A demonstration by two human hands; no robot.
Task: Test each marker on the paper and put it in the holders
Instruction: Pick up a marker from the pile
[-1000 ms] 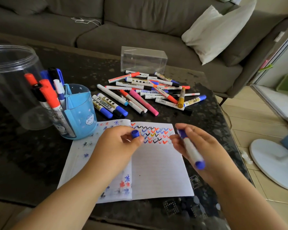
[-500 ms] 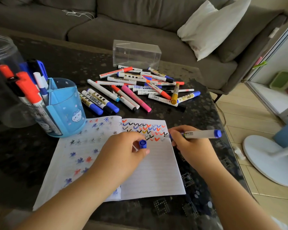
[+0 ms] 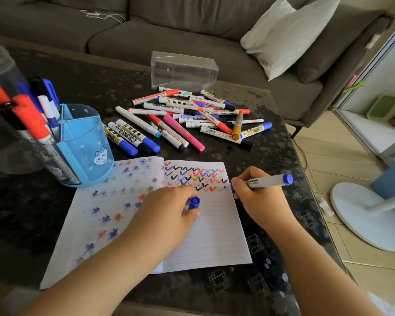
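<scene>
An open lined notebook [image 3: 214, 236] lies on the dark table, its left page covered in stars, its right page topped with rows of coloured ticks. My right hand [image 3: 260, 201] grips a white marker with a blue end [image 3: 269, 180], its tip at the right edge of the tick rows. My left hand [image 3: 169, 215] rests on the notebook and pinches the blue cap [image 3: 194, 201]. A heap of loose markers [image 3: 192, 117] lies behind the notebook. The blue holder [image 3: 84, 147] at left carries several red, blue and black markers.
A clear round jar [image 3: 5, 110] stands at the far left beside the holder. A clear plastic box [image 3: 184, 70] sits behind the heap. Past the table are a grey sofa [image 3: 192, 30] with a white pillow [image 3: 287, 33], and a white fan base [image 3: 365, 215] on the floor at right.
My right hand turned the uncapped marker from upright to flat and brought its tip down to the tick rows. My left hand lowered onto the page with the cap.
</scene>
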